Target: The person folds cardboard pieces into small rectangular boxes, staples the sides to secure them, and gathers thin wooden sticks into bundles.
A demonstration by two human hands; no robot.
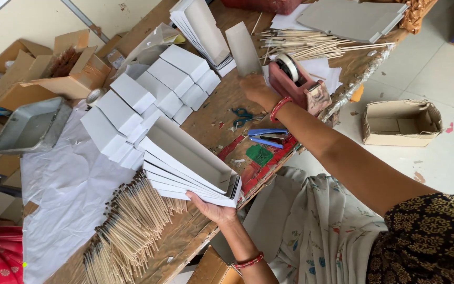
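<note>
Holding a fanned stack of flat white carton blanks (187, 165), your left hand (212, 209) sits at the near edge of the wooden table (214, 118), palm up under the stack's lower corner; the blanks rest across your palm, the fingers are hidden beneath them, and the thumb side shows just past the edge, so the stack lies on top of the fingers and spreads away from you toward the upper left. Your right hand (257, 90) reaches well forward and pinches the bottom end of a single grey-white blank (243, 48), which stands nearly upright above the fingers; they are closed narrowly on it, knuckles toward you. Just right of that hand stands a pink tape dispenser (298, 84), touching or almost touching the wrist with its red bangle. Between your two hands lie blue-handled scissors (243, 115), a blue stapler-like tool (266, 135) and a small green pad (259, 154). To the left of the held stack, rows of folded white boxes (148, 97) lie on the table, and a heap of thin sticks (127, 226) lies on white paper just beside the stack's lower edge. More sticks (311, 44) lie beyond the dispenser. An open cardboard box (400, 123) rests on the floor to the right, well apart.
</note>
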